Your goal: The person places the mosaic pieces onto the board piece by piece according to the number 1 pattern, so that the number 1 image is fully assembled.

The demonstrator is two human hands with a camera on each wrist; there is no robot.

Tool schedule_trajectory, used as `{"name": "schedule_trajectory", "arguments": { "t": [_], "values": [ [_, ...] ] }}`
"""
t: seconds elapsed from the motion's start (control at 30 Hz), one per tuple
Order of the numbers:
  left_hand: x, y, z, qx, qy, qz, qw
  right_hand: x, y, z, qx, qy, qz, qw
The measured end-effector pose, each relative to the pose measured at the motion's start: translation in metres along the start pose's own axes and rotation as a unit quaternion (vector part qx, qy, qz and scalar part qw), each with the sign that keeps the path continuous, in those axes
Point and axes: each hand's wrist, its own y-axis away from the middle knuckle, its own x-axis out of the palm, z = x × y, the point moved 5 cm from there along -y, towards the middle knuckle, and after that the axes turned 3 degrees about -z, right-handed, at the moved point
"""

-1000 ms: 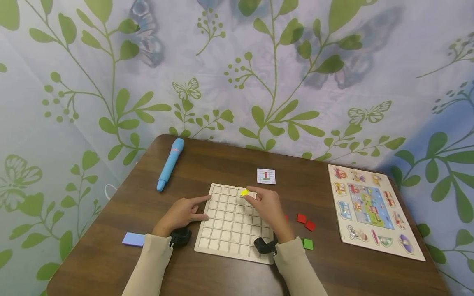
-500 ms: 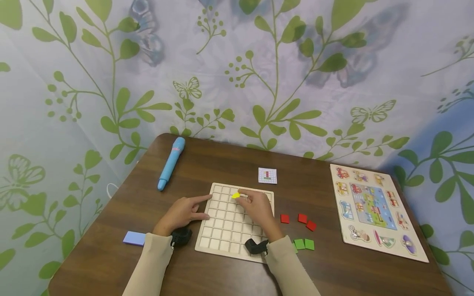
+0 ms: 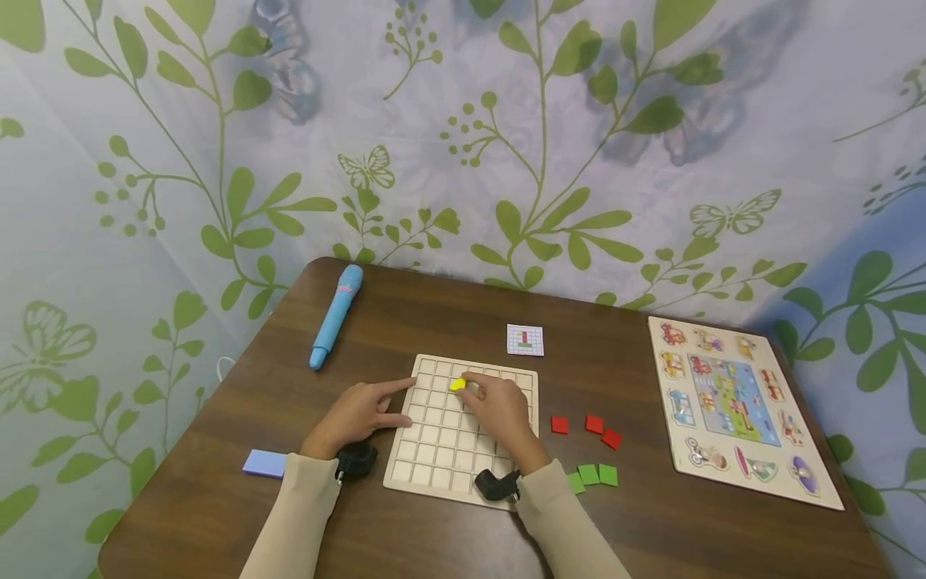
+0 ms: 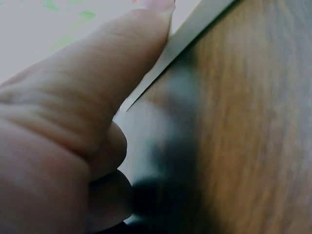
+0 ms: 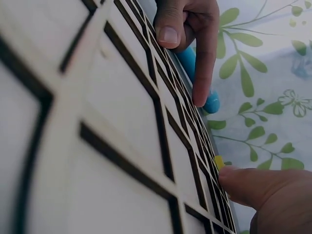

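My right hand [image 3: 499, 410] has its fingers pinching the small yellow square tile [image 3: 457, 384], low over a cell in the second row from the far edge of the pale wooden grid board [image 3: 434, 470], about mid-width. In the right wrist view the fingertip [image 5: 239, 183] sits on the tile [image 5: 219, 162], right at the board surface. Can't tell if the tile is seated in the cell or just resting on the dividers.

My left hand [image 3: 358, 414] rests at the board's left edge, index finger straight and touching the frame, thumb against the side, other fingers curled under, holding nothing. It looks to be steadying the board.

To do this well, I judge: keep the tile flat, square it with the cell walls, then press down with one fingertip. Keep the left hand bracing so the board doesn't slide on the dark wood tabletop [image 3: 448, 314]. Check the cell against the small printed pattern card [image 3: 525, 339] just beyond the board.

Three red square tiles [image 3: 586, 427] and green square tiles [image 3: 593, 476] lie to the right of the board.
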Motion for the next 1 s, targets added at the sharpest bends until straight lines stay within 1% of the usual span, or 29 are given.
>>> {"name": "schedule_trajectory", "arguments": {
  "t": [0.13, 0.27, 0.53, 0.57, 1.0],
  "values": [
    [-0.0013, 0.0000, -0.0014, 0.002, 0.002, -0.001, 1.0000, 0.0009, -0.0011, 0.0003, -0.001, 0.022, 0.000, 1.000],
    [-0.0028, 0.0015, -0.0033, 0.003, 0.005, -0.003, 1.0000, 0.0026, -0.0015, 0.0010, -0.004, 0.028, 0.000, 1.000],
    [-0.0025, 0.0041, -0.0041, -0.002, 0.016, -0.003, 0.9999, 0.0050, -0.0011, 0.0014, -0.002, 0.031, 0.009, 0.999],
    [-0.0020, 0.0038, -0.0037, -0.006, 0.016, -0.002, 0.9999, 0.0049, -0.0008, 0.0012, 0.000, 0.030, 0.009, 1.000],
    [0.0015, 0.0017, -0.0003, -0.006, 0.008, 0.000, 1.0000, 0.0023, 0.0021, 0.0005, 0.006, 0.017, 0.010, 1.000]
  ]
}}
